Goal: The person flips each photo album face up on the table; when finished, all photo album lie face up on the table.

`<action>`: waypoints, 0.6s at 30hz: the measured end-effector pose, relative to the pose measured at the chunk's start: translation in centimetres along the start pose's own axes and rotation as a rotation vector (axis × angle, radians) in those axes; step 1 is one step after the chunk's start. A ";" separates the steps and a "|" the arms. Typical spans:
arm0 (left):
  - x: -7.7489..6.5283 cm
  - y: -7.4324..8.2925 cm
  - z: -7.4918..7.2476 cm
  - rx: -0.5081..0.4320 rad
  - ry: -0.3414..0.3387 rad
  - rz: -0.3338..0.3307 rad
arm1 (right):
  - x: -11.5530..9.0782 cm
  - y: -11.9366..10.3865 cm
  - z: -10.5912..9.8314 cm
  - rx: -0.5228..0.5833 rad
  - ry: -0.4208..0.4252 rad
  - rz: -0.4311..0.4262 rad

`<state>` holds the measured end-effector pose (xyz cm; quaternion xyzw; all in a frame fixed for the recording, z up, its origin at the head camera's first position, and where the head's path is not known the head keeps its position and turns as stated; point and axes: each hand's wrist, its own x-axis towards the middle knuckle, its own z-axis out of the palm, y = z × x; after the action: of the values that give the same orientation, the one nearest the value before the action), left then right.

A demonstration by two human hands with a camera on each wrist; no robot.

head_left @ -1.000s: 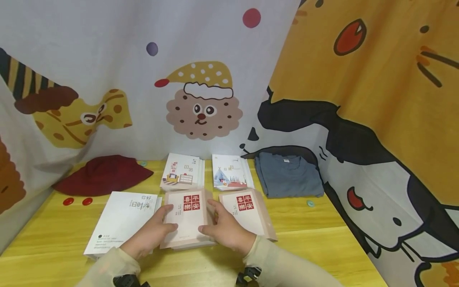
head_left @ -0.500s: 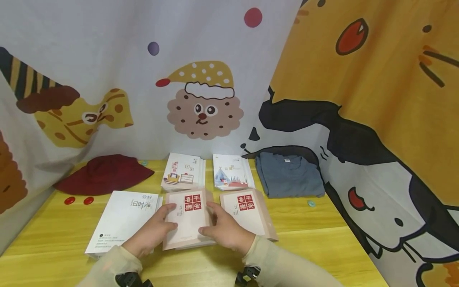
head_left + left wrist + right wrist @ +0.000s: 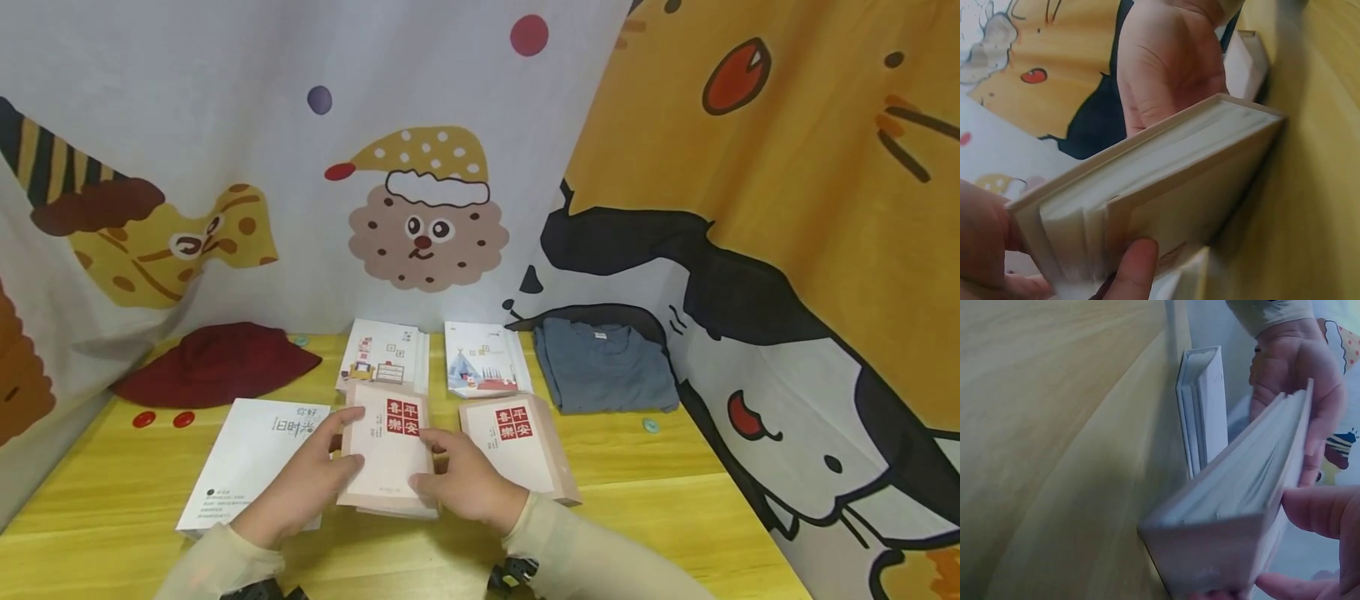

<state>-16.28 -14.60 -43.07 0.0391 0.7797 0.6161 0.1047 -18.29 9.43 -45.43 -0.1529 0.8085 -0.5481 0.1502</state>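
Note:
A pale pink hardcover book [image 3: 390, 467] with a red four-square stamp is held between both hands, its front cover facing up. My left hand [image 3: 303, 479] grips its left side, thumb on the cover. On the right side my right hand [image 3: 472, 477] holds the spine edge, thumb and fingers around it. In the left wrist view the page block of the book [image 3: 1154, 162] shows between its covers. The right wrist view has the book [image 3: 1235, 481] tilted, pages slightly parted and the lower cover close to the table; whether it touches is unclear.
A matching pink book [image 3: 517, 450] lies to the right. A large white book [image 3: 247, 458] is at the left. Behind are two stacks of white illustrated booklets [image 3: 382, 358], a dark red hat [image 3: 217, 367], a folded grey-blue shirt [image 3: 607, 367] and red buttons [image 3: 183, 419].
The held book has shifted slightly up and left, and tilted. Both hands have moved with it, the right hand's fingers now nearer the stamp. The other things have stayed in place.

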 end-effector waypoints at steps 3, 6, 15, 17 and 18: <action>-0.5 0.9 -0.1 -0.003 -0.012 0.040 | 0.0 -0.3 0.0 -0.047 0.019 -0.051; -0.9 1.5 -0.2 -0.044 -0.045 0.101 | -0.1 -0.7 0.1 -0.117 0.050 -0.092; -1.1 0.9 0.6 -0.094 -0.214 0.250 | -0.9 -2.5 0.1 0.165 -0.013 -0.049; -1.0 0.5 0.8 -0.058 -0.250 0.258 | -0.9 -2.6 0.3 0.236 -0.016 -0.044; -0.9 0.2 0.8 -0.033 -0.264 0.263 | -1.0 -2.5 0.4 0.259 -0.012 -0.045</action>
<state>-15.28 -13.93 -42.94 0.2195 0.7371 0.6268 0.1251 -17.06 8.64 -43.14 -0.1537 0.7263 -0.6503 0.1612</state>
